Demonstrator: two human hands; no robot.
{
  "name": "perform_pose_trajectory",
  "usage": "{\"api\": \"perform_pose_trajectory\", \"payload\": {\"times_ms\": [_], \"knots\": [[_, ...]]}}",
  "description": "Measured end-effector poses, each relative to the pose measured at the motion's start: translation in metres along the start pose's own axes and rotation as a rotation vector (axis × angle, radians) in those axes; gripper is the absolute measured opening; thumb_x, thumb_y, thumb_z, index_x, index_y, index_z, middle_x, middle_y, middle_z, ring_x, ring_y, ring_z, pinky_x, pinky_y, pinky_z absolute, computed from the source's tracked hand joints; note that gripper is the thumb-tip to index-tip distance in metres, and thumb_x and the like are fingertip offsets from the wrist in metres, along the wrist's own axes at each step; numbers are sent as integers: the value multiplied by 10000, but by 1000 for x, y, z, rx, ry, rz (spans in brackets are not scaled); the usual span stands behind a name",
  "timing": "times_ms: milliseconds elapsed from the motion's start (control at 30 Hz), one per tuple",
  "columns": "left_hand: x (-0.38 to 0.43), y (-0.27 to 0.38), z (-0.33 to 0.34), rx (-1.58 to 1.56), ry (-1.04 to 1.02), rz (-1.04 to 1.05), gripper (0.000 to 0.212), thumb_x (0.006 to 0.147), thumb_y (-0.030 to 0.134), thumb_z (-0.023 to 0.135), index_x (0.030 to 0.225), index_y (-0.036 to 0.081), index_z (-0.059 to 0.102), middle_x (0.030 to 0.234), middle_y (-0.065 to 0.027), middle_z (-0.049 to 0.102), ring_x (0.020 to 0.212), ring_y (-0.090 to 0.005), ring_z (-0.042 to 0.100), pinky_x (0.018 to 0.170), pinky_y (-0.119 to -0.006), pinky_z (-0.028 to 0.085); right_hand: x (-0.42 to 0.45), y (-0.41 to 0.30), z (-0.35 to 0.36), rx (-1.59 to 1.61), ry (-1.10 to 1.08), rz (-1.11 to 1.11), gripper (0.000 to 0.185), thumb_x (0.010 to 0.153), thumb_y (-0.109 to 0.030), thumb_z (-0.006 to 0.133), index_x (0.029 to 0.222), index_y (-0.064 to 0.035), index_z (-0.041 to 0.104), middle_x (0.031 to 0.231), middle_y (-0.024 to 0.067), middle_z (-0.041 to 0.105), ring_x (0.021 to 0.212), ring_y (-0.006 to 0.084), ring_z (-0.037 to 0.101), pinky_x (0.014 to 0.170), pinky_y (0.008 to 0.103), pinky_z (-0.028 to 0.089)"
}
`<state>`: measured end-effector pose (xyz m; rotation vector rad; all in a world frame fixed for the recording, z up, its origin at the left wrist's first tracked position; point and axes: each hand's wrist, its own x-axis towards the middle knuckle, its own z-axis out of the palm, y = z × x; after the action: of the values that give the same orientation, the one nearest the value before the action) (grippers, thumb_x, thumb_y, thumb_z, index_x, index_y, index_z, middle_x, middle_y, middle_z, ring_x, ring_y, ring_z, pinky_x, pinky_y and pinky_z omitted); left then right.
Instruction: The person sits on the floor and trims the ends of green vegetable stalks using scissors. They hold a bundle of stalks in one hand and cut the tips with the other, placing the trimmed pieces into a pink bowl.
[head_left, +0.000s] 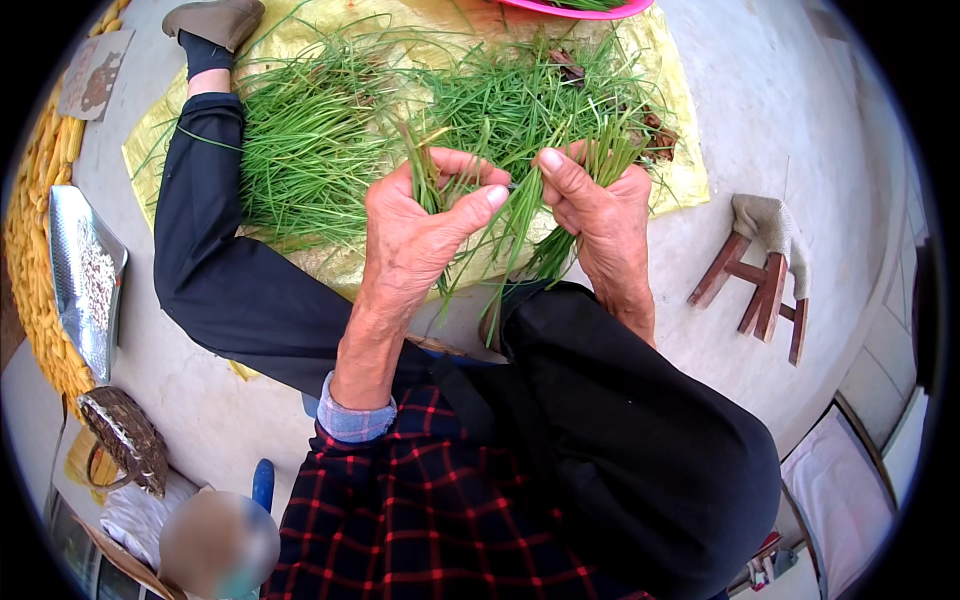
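My left hand (420, 217) grips a small tuft of yellowed and brownish blades (425, 176) between thumb and fingers. In my right hand (600, 202) is a bunch of chive-like greens (609, 154), some blades drooping toward my knee. My hands are close together above a yellow woven plastic sheet (686, 169). Beneath and beyond them, a loose heap of the same greens (502, 97) lies tangled with dry brown leaves (660, 139). To the left, a flatter pile of greens (307, 150) rests beside my outstretched leg, its blades mostly aligned.
A pink basin (592, 12) holding greens sits at the far edge. Right stands a small wooden stool (766, 289) draped with grey cloth (765, 221). Stacked corn cobs (30, 247), a metal scoop (75, 217) with pale grains and a dark basket (131, 435) line the left.
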<state>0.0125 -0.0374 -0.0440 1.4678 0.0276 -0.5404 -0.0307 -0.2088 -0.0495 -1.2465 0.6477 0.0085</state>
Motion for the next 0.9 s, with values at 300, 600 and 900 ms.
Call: {"api": "perform_pose_trajectory", "payload": {"times_ms": [300, 600, 900], "knots": [[1, -3, -3, -150, -106, -204, 97, 859, 97, 701, 880, 25, 640, 723, -2, 608, 492, 6, 364, 432, -167, 248, 0, 11, -1, -179, -69, -158, 153, 890, -162, 717, 832, -26, 676, 634, -16, 591, 574, 47, 474, 500, 233, 353], [1, 6, -9, -268, -193, -343, 122, 842, 131, 713, 877, 34, 650, 704, -14, 614, 478, 8, 360, 416, -176, 228, 16, 1, -26, -178, 266, -218, 180, 868, -145, 739, 994, -20, 707, 671, -40, 583, 583, 47, 468, 520, 220, 359], [1, 1, -13, -362, -251, -418, 134, 853, 143, 711, 921, 51, 642, 712, -15, 605, 476, 18, 346, 412, -170, 211, 4, 4, -10, 9, -289, 5, 219, 826, -107, 755, 969, 33, 668, 617, -41, 505, 485, 36, 371, 432, 215, 240]]}}
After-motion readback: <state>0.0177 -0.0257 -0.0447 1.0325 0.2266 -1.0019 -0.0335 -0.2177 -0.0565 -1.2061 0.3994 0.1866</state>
